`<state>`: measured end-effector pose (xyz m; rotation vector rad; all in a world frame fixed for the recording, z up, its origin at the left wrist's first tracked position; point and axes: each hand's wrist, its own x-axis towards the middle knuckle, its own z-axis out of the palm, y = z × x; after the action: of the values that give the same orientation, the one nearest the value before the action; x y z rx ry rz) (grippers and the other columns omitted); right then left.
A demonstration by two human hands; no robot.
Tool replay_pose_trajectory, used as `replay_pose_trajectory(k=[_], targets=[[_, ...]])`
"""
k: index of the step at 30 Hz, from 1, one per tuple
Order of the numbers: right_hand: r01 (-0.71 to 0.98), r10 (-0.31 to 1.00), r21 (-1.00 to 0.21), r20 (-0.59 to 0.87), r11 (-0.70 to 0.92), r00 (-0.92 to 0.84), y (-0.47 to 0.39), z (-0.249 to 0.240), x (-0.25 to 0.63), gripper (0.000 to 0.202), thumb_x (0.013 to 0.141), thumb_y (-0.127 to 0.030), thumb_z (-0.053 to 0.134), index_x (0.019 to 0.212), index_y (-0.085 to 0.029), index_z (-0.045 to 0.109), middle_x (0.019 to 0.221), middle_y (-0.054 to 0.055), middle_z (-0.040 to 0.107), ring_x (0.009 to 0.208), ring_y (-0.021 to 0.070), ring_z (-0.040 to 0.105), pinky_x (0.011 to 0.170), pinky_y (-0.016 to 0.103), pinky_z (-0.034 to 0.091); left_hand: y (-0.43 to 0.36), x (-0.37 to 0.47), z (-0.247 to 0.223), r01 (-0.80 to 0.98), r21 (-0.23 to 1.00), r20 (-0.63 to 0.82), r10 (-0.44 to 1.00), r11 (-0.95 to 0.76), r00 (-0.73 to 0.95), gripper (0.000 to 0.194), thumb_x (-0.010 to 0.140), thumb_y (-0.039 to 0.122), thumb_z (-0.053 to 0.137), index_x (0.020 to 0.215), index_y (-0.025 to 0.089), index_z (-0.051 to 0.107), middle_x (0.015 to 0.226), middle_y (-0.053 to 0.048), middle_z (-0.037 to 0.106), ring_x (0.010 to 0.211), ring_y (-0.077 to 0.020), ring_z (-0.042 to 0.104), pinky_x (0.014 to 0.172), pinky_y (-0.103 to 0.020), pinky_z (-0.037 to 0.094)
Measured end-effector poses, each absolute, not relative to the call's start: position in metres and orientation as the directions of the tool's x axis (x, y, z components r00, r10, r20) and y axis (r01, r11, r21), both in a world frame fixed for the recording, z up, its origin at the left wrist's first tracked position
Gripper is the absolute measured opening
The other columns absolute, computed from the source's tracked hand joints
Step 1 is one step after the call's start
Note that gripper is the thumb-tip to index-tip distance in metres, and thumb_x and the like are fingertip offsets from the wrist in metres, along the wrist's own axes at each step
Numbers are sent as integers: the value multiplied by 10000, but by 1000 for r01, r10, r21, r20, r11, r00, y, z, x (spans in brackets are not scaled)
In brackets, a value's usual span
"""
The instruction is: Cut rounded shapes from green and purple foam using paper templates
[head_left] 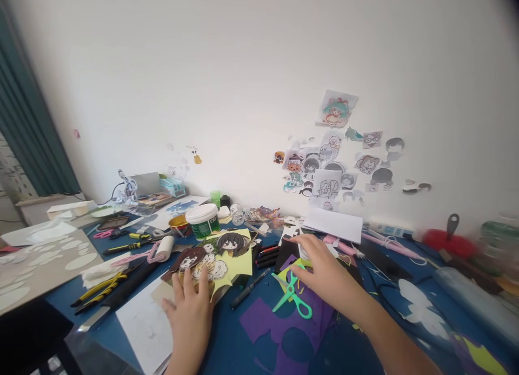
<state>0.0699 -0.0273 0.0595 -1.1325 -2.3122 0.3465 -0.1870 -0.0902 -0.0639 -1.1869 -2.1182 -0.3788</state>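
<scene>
My left hand [190,304] lies with fingers spread on cut-out cartoon drawings, touching the brown-haired figure [187,259]. Beside it a black-haired cut-out [231,244] rests on yellow paper [241,264]. My right hand [320,264] reaches over dark paper [287,255], thumb and fingers apart; its fingertips are partly unclear, and I see nothing held. Just below the right hand, green scissors [290,290] lie with blades parted on purple paper [263,316] that has pieces cut out of it. A black pen [249,289] lies between my hands.
White sheets [144,326] and a utility knife [97,314] lie left. Behind are a lint roller [163,249], a white-lidded tub [201,222] and several markers [267,256]. A pink glue gun [340,245], cables and a red dustpan [448,244] sit right. Drawings cover part of the wall.
</scene>
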Motion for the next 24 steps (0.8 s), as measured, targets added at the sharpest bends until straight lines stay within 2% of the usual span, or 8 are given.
replay_pose_trajectory(k=[5,8,10,12,14,16,19,24], targets=[[781,814,-317,436,538,-384,-1,17,101,394,760,-307,447,1144,-229,479,1238,90,417,1149,269,398,905,393,384,-92,-169,-49,826,-114,697,637,553,-330,400,823,111,399,1212,136,488,1294,-242,393,1288,-413,97,922,-652,184],[852,833,-253,458,458,-311,20,-8,122,423,734,-290,479,1144,-187,496,1246,121,411,1157,301,387,914,424,379,-93,-137,-30,870,-150,684,685,469,-251,448,770,7,393,1170,152,534,1269,-201,453,1284,-383,168,964,-612,177],[880,850,-242,452,408,-270,30,-22,134,427,724,-269,488,1139,-167,502,1234,132,418,1157,311,384,894,426,398,-85,-106,-17,941,-172,642,758,291,-117,436,758,34,431,1150,184,549,1278,-163,464,1272,-364,228,992,-588,163],[882,838,-240,484,405,-252,38,-34,144,392,734,-251,470,1112,-157,510,1209,137,432,1144,308,394,876,423,411,-67,-72,-8,988,-136,622,782,79,23,384,740,106,490,1099,208,579,1248,-138,500,1245,-362,292,990,-600,164],[865,788,-233,561,444,-253,42,-43,152,340,756,-229,436,1080,-158,512,1175,135,450,1117,295,415,872,423,410,-42,-45,-4,986,-89,614,772,-141,166,242,749,194,504,956,208,628,1157,-101,569,1207,-329,361,1007,-593,144],[841,729,-228,636,490,-253,44,-50,159,308,767,-197,413,1061,-172,501,1131,123,470,1079,276,442,866,423,409,-16,-30,-5,958,-59,616,745,-281,256,172,750,205,505,863,188,633,1034,-84,616,1153,-287,422,1030,-555,137],[821,703,-268,680,505,-211,43,-56,165,284,769,-166,399,1037,-196,488,1073,104,494,1024,257,477,839,417,422,11,-31,-11,942,23,665,709,-335,236,145,765,172,485,779,179,629,927,-65,636,1051,-245,492,1029,-549,127],[837,750,-332,649,435,-132,42,-56,168,257,792,-179,398,1025,-219,499,1079,89,505,1023,249,485,814,393,448,19,-59,-16,924,140,741,656,-355,140,202,804,164,430,714,188,610,765,-16,632,873,-195,547,1015,-558,123]])
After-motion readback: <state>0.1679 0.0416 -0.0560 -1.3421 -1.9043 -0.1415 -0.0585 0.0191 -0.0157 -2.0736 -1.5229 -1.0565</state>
